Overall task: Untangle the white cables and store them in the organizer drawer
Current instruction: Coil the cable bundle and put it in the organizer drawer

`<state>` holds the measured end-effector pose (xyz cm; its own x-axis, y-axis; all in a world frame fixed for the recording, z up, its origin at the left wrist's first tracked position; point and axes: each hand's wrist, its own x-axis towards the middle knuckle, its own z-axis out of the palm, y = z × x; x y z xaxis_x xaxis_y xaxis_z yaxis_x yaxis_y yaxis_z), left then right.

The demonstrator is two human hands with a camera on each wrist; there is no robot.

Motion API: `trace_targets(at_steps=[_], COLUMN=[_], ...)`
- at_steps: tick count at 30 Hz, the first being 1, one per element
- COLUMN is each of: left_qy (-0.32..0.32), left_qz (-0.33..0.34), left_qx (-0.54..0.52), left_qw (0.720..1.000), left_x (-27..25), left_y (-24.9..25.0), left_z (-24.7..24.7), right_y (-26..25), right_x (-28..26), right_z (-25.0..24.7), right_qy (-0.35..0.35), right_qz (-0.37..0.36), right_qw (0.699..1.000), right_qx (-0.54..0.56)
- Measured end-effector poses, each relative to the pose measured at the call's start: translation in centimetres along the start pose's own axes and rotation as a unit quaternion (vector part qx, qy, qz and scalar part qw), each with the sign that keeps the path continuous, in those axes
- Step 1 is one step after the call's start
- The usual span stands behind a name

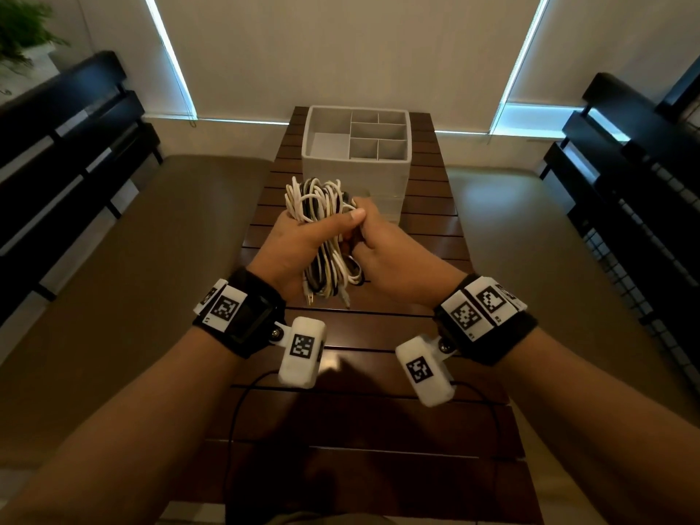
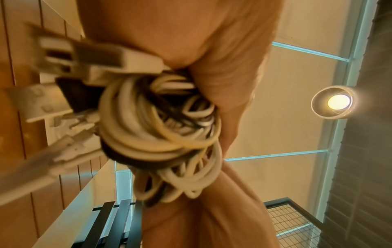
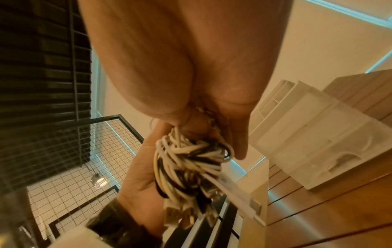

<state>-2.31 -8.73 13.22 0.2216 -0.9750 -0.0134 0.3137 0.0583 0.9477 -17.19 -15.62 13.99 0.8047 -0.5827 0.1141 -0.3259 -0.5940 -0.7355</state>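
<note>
A tangled bundle of white and black rubber-coated cables (image 2: 161,127) fills the middle, gripped by the left hand (image 2: 191,42) above it, thumb curled against the coils. Blurred white USB plugs (image 2: 89,57) jut left of the bundle over the brown slatted wooden table (image 2: 19,100); a round lit ceiling lamp (image 2: 333,102) glows to its right

The bench (image 1: 428,236) is dark slatted wood, polished enough to throw glare. On it stands the organizer (image 1: 390,172), smooth matt white plastic, with a frosted, translucent drawer front (image 3: 314,151). The cable bundle (image 1: 322,221) mixes smooth white and black plastic-sheathed cords; its USB plugs (image 3: 188,218) end in shiny metal. The wrist straps (image 1: 246,316) look like soft black fabric carrying matt white plastic blocks.
</note>
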Motion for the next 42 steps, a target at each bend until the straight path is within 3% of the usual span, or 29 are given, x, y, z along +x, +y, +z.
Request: trace_targets(at_steps=[7, 14, 17, 20, 23, 28, 30, 32, 34, 38, 42], left_qy=[0.024, 0.042, 0.037, 0.027, 0.028, 0.038, 0.053, 0.049, 0.021, -0.058, -0.065], left_qz=[0.025, -0.006, -0.015, -0.02, -0.019, -0.024, -0.036, -0.041, -0.034, -0.018, -0.031], left_qx=[0.046, 0.027, 0.023, 0.008, -0.012, -0.022, -0.024, -0.015, 0.032, 0.09, 0.143], left_qw=[0.998, 0.999, 0.999, 0.999, 0.999, 0.999, 0.998, 0.998, 0.999, 0.994, 0.987], left_x=[0.0, 0.6, 0.4, -0.2, -0.4, 0.1, 0.0, -0.2, -0.4, -0.3, -0.2], left_y=[0.5, -0.5, -0.7, -1.0, -1.2, -0.2, 0.0, -0.3, -0.8, -1.5, -1.6], left_z=[0.2, -0.4, -0.7, -1.1, -0.9, -1.0, -1.7, -2.0, -1.4, 1.1, 1.6], right_y=[-0.2, 0.5, 1.3, 1.3, 1.0, 1.6, 1.8, 1.6, 0.9, -1.9, -2.3], right_x=[-0.2, 0.5, 0.4, 0.1, 0.0, 0.3, 0.5, 1.3, 2.3, 3.5, 3.4], right_z=[-0.7, 0.5, 0.9, -0.2, -2.0, -3.1, -3.9, -4.7, -4.1, -1.8, -1.3], right_qy=[-0.018, -0.074, -0.067, -0.102, -0.165, -0.168, -0.058, 0.071, 0.102, 0.017, 0.032], right_qz=[0.007, 0.034, 0.015, -0.005, -0.016, 0.001, 0.02, 0.045, 0.056, 0.072, 0.055], right_qw=[0.999, 0.992, 0.975, 0.965, 0.978, 0.983, 0.972, 0.942, 0.94, 0.943, 0.942], right_qx=[0.05, -0.1, -0.212, -0.243, -0.127, 0.07, 0.227, 0.326, 0.321, 0.323, 0.33])
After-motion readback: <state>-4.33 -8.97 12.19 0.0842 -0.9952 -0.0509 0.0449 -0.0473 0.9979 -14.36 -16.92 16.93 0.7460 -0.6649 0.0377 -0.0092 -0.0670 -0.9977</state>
